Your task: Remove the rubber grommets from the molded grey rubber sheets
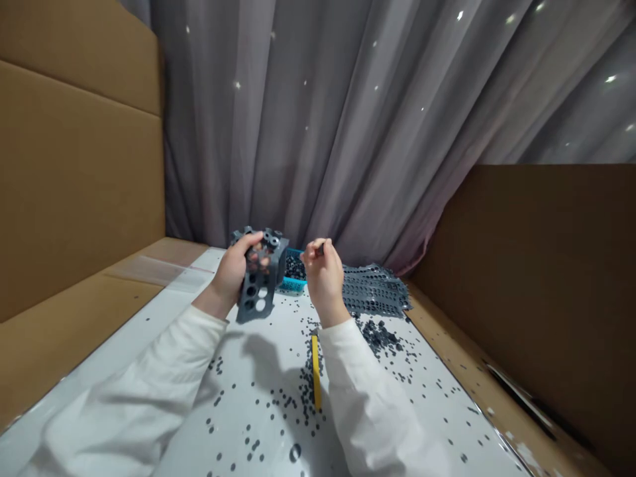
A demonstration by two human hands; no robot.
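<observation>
A white worktop (248, 404) recedes toward a grey curtain (298, 132) dotted with small bright spots. Brown cardboard walls (79, 165) stand at both sides, and a clear plastic sheet (159, 273) lies at the far left. Small dark discs and one larger ring (295, 453) are scattered over the surface, around a yellow strip (317, 372) lying lengthwise near the middle. At the far end sit a blue basket (293, 285) of dark pieces and, right of it, a stack of perforated dark sheets (375, 289), with a heap of dark scraps (380, 336) just nearer. Above the worktop, the left hand (231, 275) has its fingers clamped on a bent, perforated dark sheet (259, 275). The right hand (324, 275), in front of the basket's right side, pinches a small dark piece (320, 249) between its fingers. Both sleeves are white.
</observation>
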